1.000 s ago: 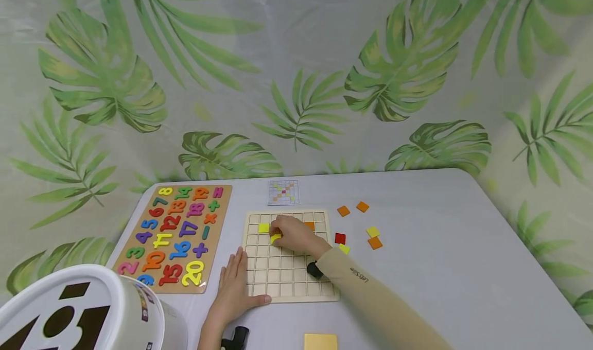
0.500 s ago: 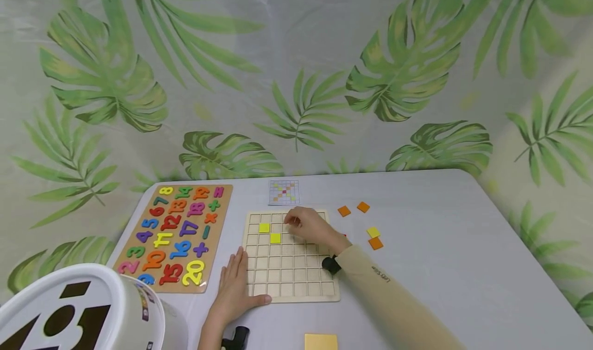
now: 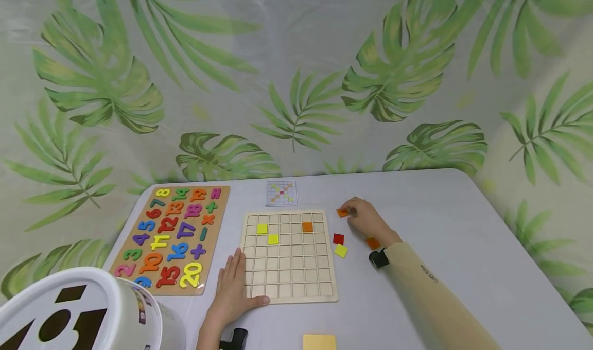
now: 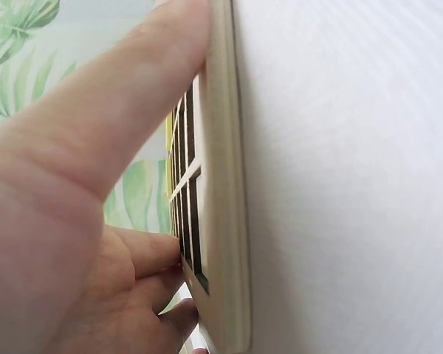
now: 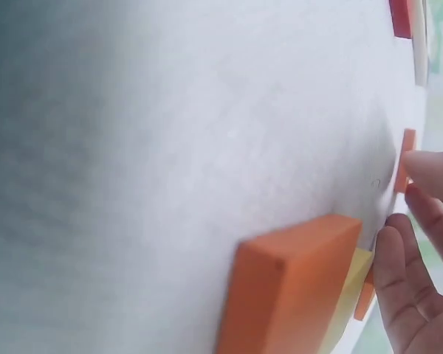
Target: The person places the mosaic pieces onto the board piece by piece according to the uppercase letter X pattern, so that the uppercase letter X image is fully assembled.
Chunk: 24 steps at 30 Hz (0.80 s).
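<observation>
My right hand [image 3: 367, 221] is over the table right of the wooden grid board [image 3: 289, 299]. Its thumb and fingertips pinch an orange square tile [image 3: 342, 213], also seen between thumb and finger as a thin orange edge [image 5: 406, 140] in the right wrist view. My left hand [image 3: 233, 284] lies along the board's left front corner, fingers straight at the left side and thumb on the front rim [image 4: 225, 184]. Two yellow tiles [image 3: 262, 229] sit diagonally in grid cells, with one orange tile [image 3: 307, 227] in a cell to their right.
A red tile [image 3: 338, 239] and a yellow tile [image 3: 341, 250] lie beside the board; another orange tile [image 3: 372, 243] is under my right wrist. Behind stands a pattern card [image 3: 281, 193]. Left are a number board [image 3: 213, 247] and white tub [image 3: 92, 309]; a yellow block [image 3: 319, 342] lies in front.
My right hand let go of the second yellow tile in its cell, then moved right off the board to a loose orange tile. The left hand stays at the board's corner.
</observation>
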{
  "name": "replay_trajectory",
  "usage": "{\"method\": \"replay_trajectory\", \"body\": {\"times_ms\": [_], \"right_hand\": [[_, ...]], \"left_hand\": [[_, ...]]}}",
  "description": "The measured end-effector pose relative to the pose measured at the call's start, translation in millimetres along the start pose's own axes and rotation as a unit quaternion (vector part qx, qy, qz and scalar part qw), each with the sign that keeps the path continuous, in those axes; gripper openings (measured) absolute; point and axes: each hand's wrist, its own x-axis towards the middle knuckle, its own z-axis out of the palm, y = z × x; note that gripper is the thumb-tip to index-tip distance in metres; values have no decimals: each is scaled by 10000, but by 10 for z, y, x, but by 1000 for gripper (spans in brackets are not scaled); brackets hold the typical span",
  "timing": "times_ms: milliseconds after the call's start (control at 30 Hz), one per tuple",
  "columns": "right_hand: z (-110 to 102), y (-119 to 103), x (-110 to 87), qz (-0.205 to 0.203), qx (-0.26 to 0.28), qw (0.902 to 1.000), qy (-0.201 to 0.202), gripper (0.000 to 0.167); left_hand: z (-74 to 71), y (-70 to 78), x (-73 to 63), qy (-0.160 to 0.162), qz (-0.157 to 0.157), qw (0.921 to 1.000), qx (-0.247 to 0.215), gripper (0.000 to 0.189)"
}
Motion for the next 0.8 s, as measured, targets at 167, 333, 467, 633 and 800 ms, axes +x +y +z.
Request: {"method": "replay_trajectory", "body": {"times_ms": [167,333,467,633,800], "right_hand": [[-2,15,-13,-65,-105,9999,-53,22],[6,-19,4,-18,-249,9996,-97,18],[28,-59,16,-50,-212,9998,-31,17],[141,-230,17,-326,221,9990,-210,17],[331,-581,7,-891,542,9917,-753,17]], "left_hand": [[-1,3,-3,27,-4,10000,-47,124],[2,7,-2,-11,-48,9999,-106,123],[0,4,-2,-12,-40,9999,-95,123],[-8,-2,-12,0,-41,10000,-85,123],[8,-9,0,17,9,10000,-54,123]]}}
